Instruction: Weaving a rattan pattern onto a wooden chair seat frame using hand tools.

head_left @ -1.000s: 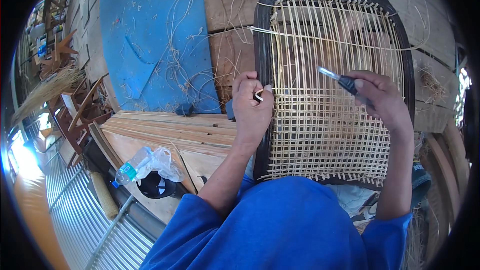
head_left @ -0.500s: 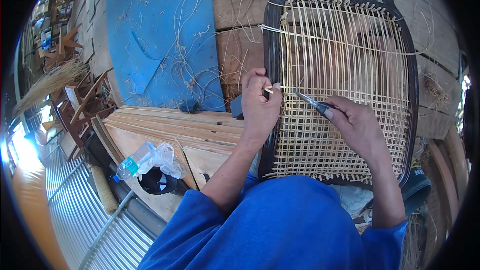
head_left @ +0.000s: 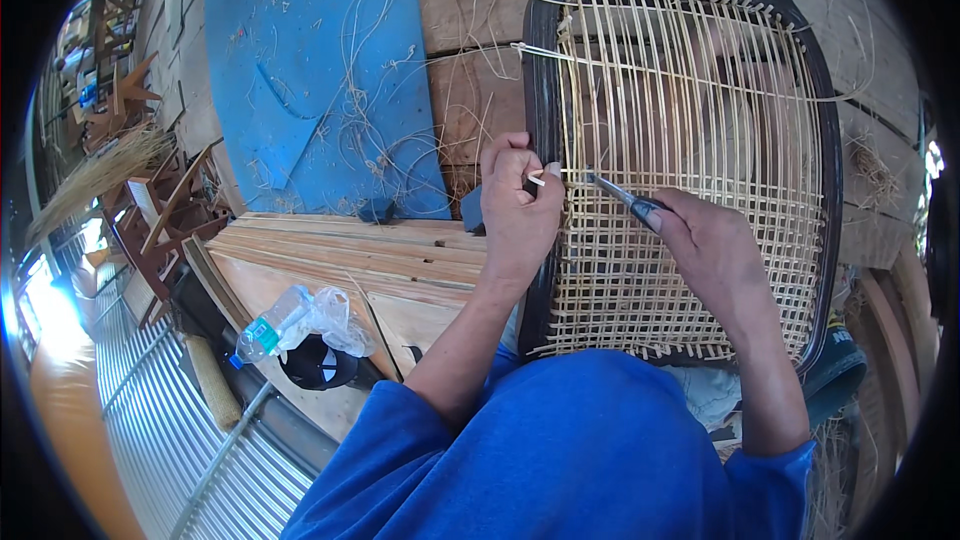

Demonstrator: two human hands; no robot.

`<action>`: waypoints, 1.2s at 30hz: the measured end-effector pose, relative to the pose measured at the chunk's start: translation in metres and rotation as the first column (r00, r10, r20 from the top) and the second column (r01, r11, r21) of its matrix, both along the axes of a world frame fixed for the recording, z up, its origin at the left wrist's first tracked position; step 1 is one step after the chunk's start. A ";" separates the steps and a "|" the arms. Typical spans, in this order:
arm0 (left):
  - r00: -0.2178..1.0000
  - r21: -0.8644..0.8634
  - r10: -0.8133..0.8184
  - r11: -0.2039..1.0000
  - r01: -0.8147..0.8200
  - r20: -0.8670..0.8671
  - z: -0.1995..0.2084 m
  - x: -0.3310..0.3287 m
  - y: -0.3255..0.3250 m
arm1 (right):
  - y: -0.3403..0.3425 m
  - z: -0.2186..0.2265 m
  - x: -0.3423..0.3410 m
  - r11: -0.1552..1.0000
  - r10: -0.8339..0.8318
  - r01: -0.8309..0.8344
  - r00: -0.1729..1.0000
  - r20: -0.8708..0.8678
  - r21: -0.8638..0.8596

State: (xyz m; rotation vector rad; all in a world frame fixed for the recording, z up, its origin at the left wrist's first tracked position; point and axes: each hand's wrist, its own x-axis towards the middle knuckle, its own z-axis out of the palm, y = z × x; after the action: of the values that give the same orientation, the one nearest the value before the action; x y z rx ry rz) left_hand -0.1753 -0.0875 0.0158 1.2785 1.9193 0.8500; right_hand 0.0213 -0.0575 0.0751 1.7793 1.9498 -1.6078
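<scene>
the cane panel (head_left: pixel 630 285) sits in a dark frame (head_left: pixel 542 90), cross-woven below, mostly strung one way above, so seemingly unfinished. the right hand (head_left: pixel 715 248) has its grip round an awl-like tool (head_left: pixel 630 201); the left hand (head_left: pixel 517 215) pinches a pale strand end (head_left: pixel 537 180).

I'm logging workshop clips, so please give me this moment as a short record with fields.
Workpiece: dark frame with cane weave, denser nearer the person
Left hand: closed by the frame's left bar, pale strand poking out
Right hand: grips a pointed tool, tip at the weave's left part
Off to the left: blue sheet strewn with loose strands; plastic bottle
</scene>
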 end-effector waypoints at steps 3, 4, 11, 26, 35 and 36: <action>0.999 -0.030 0.021 0.999 -0.020 0.032 0.001 0.001 0.000 | -0.011 -0.001 0.008 0.993 -0.107 0.111 0.986 -0.124 0.028; 0.999 -0.035 0.031 0.999 -0.030 0.032 0.001 0.000 0.000 | -0.013 0.001 0.009 0.992 -0.118 0.116 0.990 -0.076 -0.040; 0.968 -0.048 0.082 0.996 -0.073 0.237 -0.007 -0.003 -0.004 | -0.039 -0.016 0.012 0.989 -0.095 0.100 0.994 -0.049 0.106; 0.853 -0.260 0.089 0.964 0.057 0.514 -0.006 -0.005 0.003 | -0.038 -0.011 -0.005 0.981 0.068 -0.099 0.982 0.177 0.169; 0.831 -0.243 0.105 0.969 0.038 0.547 -0.005 -0.003 0.007 | -0.059 -0.019 -0.016 0.976 -0.173 0.165 0.984 0.050 0.142; 0.834 -0.243 0.105 0.969 0.036 0.542 -0.004 -0.004 0.007 | -0.063 -0.020 -0.018 0.957 -0.233 0.231 0.972 -0.009 0.178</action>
State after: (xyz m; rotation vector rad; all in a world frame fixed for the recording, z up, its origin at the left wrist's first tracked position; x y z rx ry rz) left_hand -0.1796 -0.0807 0.0117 0.7406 1.5193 0.8553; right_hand 0.0031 -0.1202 0.0554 2.1526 2.0005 -1.5201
